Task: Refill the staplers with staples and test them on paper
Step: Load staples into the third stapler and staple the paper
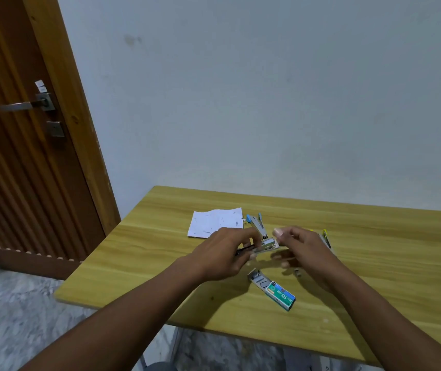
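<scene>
My left hand [224, 250] grips an opened stapler [263, 245] by its dark base, a little above the table, with the metal staple channel pointing right. My right hand [302, 250] has its fingers bent at the channel's end; whether it pinches staples I cannot tell. A blue-tipped stapler [258, 223] lies open just behind the held one. A yellow-tipped stapler [326, 238] shows past my right hand. The green staple box [278, 291] lies near me with its tray slid out, staples visible inside. A white paper [215, 222] with staple marks lies at the back left.
Everything sits on a small wooden table [374, 277] against a pale wall. A short loose strip of staples [297, 272] lies under my right wrist. A brown door [21, 145] with a metal handle stands to the left, beyond the table's left edge.
</scene>
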A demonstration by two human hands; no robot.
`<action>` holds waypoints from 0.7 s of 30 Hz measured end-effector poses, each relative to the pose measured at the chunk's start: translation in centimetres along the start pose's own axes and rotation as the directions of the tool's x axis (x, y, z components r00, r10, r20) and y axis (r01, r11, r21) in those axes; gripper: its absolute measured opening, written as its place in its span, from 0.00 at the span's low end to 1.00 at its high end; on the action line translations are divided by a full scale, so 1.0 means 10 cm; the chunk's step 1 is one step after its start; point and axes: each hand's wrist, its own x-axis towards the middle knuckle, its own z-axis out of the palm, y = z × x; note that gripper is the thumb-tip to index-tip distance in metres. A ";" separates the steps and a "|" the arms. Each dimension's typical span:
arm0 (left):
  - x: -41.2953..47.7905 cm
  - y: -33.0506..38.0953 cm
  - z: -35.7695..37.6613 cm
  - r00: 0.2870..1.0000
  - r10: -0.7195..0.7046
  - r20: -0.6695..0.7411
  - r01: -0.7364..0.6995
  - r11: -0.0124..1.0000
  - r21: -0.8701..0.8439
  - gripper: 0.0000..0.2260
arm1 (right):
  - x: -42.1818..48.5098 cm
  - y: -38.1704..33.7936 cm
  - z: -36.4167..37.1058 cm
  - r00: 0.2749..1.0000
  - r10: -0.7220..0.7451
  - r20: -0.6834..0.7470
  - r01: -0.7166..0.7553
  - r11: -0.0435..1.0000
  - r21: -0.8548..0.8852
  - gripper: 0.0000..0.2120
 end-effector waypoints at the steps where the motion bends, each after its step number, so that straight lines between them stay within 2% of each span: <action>1: 0.01 0.02 0.01 1.000 -0.025 0.012 0.025 1.000 -0.019 0.10 | 0.00 -0.01 0.03 0.999 0.022 0.044 -0.024 0.998 0.058 0.11; 3: 0.03 0.07 0.01 0.991 -0.114 0.072 0.121 0.987 -0.103 0.17 | 0.01 -0.02 0.08 1.000 -0.013 0.017 0.010 0.990 0.142 0.12; 5: 0.05 0.09 0.00 0.956 -0.248 0.153 0.278 0.934 -0.222 0.23 | 0.04 -0.04 0.10 0.995 -0.055 -0.089 0.069 0.985 0.157 0.10; 7: 0.06 0.04 -0.05 0.878 -0.398 0.266 0.475 0.796 -0.376 0.20 | 0.07 -0.05 0.10 0.982 -0.081 -0.171 0.107 0.983 0.149 0.08; 9: 0.06 0.00 -0.14 0.773 -0.483 0.412 0.634 0.602 -0.486 0.10 | 0.08 -0.03 0.07 0.968 -0.109 -0.226 0.144 0.980 0.141 0.07; 11: 0.03 -0.01 -0.21 0.741 -0.475 0.474 0.671 0.502 -0.546 0.05 | 0.09 0.00 0.05 0.959 -0.129 -0.251 0.164 0.979 0.125 0.08; 15: 0.05 0.02 -0.31 0.782 -0.379 0.494 0.607 0.286 -0.741 0.16 | 0.09 0.04 0.05 0.958 -0.133 -0.253 0.174 0.973 0.149 0.08; 16: 0.07 0.03 -0.32 0.791 -0.369 0.489 0.594 0.269 -0.758 0.18 | 0.09 0.03 0.05 0.960 -0.125 -0.249 0.170 0.971 0.169 0.07; 17: 0.08 0.03 -0.30 0.804 -0.384 0.454 0.575 0.306 -0.759 0.20 | 0.09 0.02 0.06 0.965 -0.112 -0.237 0.160 0.968 0.191 0.07; 19: 0.10 0.03 -0.22 0.828 -0.454 0.330 0.538 0.476 -0.695 0.19 | 0.08 -0.02 0.10 0.976 -0.093 -0.196 0.139 0.962 0.235 0.08; 20: 0.10 0.03 -0.16 0.832 -0.478 0.282 0.531 0.538 -0.655 0.18 | 0.08 -0.04 0.13 0.981 -0.089 -0.172 0.132 0.957 0.260 0.08; 21: 0.10 0.02 -0.12 0.831 -0.489 0.265 0.531 0.556 -0.640 0.17 | 0.07 -0.06 0.16 0.985 -0.084 -0.150 0.125 0.949 0.289 0.08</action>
